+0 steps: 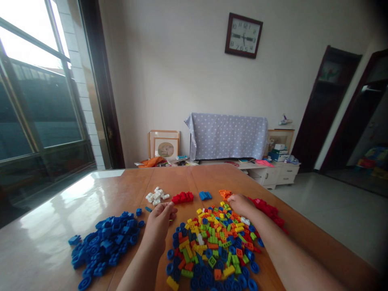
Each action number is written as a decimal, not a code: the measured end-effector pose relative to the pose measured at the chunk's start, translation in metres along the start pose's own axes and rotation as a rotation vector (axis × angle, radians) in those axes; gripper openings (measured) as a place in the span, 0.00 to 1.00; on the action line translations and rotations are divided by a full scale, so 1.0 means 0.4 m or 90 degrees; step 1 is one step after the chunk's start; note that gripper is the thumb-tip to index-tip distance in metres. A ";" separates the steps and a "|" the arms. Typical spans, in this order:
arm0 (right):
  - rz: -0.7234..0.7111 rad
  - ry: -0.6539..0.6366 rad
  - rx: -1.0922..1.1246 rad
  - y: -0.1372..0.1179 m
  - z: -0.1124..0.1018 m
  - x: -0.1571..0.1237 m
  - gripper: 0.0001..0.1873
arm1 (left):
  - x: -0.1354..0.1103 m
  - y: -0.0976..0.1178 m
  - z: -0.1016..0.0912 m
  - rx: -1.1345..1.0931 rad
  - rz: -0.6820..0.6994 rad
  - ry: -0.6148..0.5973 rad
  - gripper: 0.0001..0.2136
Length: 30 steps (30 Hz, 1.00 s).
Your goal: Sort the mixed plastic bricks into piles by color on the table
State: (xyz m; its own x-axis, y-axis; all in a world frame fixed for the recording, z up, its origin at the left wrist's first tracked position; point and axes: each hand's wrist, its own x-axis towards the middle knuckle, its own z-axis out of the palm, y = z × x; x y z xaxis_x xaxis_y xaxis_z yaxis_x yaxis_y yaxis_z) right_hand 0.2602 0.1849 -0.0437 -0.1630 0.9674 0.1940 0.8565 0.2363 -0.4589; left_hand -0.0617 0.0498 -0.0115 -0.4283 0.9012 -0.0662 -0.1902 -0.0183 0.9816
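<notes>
My left hand (161, 218) is closed in a pinch above the table, just in front of the small group of red bricks (182, 197). A sliver of yellow-green shows under its fingers; whether they hold it I cannot tell. My right hand (241, 205) reaches to the small heap of orange bricks (224, 194), its fingers curled and their tips partly hidden. Between my arms spreads a large pile of mixed toy bricks (212, 242) in yellow, green, orange, red and blue, with blue round pieces among them.
A heap of blue bricks (106, 240) lies left of my left arm. White bricks (157, 196) and a row of blue bricks (205, 195) sit farther back. Red bricks (270, 212) lie beyond my right forearm. The wooden table (136, 182) ends before a low white cabinet (280, 174).
</notes>
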 end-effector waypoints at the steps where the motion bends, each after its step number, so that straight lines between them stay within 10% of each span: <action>1: -0.002 -0.005 -0.007 -0.004 0.003 0.002 0.10 | 0.000 0.000 0.000 -0.001 0.001 -0.006 0.27; 14: -0.050 -0.039 0.029 -0.040 0.057 -0.018 0.13 | -0.003 0.000 -0.005 -0.012 0.002 -0.039 0.28; 30: 0.026 0.072 0.246 0.079 -0.006 -0.083 0.21 | 0.003 -0.006 -0.002 -0.021 -0.006 -0.041 0.27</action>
State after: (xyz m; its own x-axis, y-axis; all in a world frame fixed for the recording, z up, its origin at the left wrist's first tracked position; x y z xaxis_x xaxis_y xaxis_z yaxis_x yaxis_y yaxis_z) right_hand 0.2937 0.1599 -0.0627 -0.0591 0.9655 0.2537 0.6109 0.2359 -0.7557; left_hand -0.0626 0.0506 -0.0141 -0.3692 0.9272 -0.0631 -0.2229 -0.0224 0.9746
